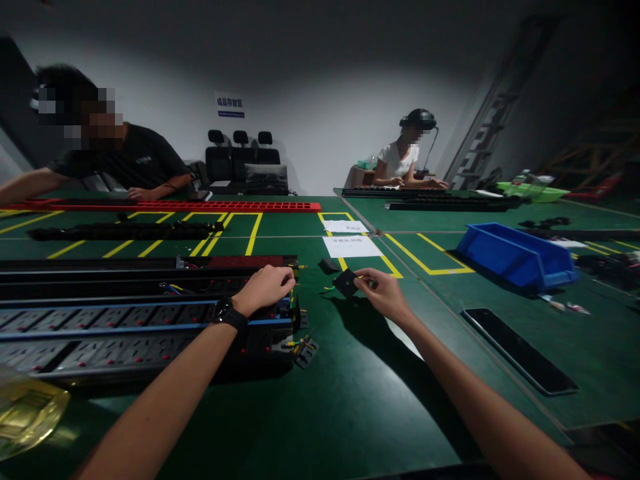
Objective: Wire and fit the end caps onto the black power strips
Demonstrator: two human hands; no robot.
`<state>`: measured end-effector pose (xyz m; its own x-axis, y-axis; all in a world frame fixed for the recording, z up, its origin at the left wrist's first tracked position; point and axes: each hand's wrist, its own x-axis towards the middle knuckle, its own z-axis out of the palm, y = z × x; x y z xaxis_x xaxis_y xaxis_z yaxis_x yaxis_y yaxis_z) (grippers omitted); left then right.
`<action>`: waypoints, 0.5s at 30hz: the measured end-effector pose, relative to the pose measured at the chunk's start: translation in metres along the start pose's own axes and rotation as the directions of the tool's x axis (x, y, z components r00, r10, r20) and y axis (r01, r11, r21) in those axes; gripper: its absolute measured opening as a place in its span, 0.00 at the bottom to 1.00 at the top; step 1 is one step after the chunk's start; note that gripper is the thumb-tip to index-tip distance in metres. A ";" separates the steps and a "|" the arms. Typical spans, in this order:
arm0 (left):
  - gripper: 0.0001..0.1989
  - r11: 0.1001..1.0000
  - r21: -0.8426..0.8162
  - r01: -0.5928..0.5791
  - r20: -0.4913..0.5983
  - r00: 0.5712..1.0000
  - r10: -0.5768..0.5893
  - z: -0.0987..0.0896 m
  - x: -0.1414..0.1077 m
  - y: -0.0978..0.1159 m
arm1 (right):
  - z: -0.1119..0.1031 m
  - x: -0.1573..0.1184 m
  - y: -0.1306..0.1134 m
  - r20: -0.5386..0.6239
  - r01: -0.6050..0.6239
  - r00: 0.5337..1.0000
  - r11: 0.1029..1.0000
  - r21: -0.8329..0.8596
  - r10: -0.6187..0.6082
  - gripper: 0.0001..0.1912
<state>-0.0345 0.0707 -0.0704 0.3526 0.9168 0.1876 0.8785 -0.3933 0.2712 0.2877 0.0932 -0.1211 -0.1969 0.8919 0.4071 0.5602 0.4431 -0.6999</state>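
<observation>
Several long black power strips (125,319) lie side by side on the left, with rows of sockets, small red lights and blue edges. My left hand (266,288), with a black watch on its wrist, rests closed over the right end of one strip, its fingertips partly hidden. Between the thumb and fingers of my right hand (383,291) is a small black square end cap (346,284), held just beyond the strips' ends. A green-yellow wire shows beside this cap. Another black end piece (306,352) hangs by wires from the nearest strip.
A smartphone (517,350) and a blue bin (517,257) are to the right. Paper sheets (351,247) lie ahead on the green table. A red slotted rail (225,206) runs along the back. Two people work across the table. Yellow tape (33,419) sits at near left.
</observation>
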 end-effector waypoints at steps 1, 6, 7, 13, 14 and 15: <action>0.14 1.000 0.001 0.001 0.000 1.000 -0.001 0.000 0.000 0.000 | 0.001 -0.001 -0.004 0.010 0.010 1.000 1.000 0.011 -0.010 0.15; 0.13 0.999 0.020 0.026 0.024 0.999 -0.027 -0.002 -0.001 0.002 | 0.015 -0.008 -0.020 0.048 -0.011 0.999 0.991 0.136 0.005 0.13; 0.13 0.999 0.024 0.032 0.030 0.999 -0.033 -0.003 -0.001 0.003 | 0.019 -0.009 -0.021 0.059 -0.031 0.998 0.986 0.164 0.022 0.14; 0.12 0.999 0.025 0.037 0.030 0.999 -0.037 -0.004 -0.001 0.005 | 0.034 -0.015 -0.024 0.114 -0.073 0.992 0.970 0.234 0.047 0.16; 0.12 0.999 0.025 0.034 0.029 0.999 -0.034 -0.003 -0.001 0.005 | 0.035 -0.016 -0.025 0.117 -0.067 0.992 0.970 0.235 0.040 0.16; 0.12 0.999 0.025 0.032 0.028 0.999 -0.032 -0.003 -0.001 0.005 | 0.035 -0.016 -0.025 0.118 -0.064 0.992 0.970 0.237 0.036 0.16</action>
<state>-0.0316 0.0679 -0.0661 0.3329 0.9306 0.1518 0.8970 -0.3622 0.2535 0.2484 0.0707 -0.1307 -0.2700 0.9118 0.3094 0.3653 0.3943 -0.8432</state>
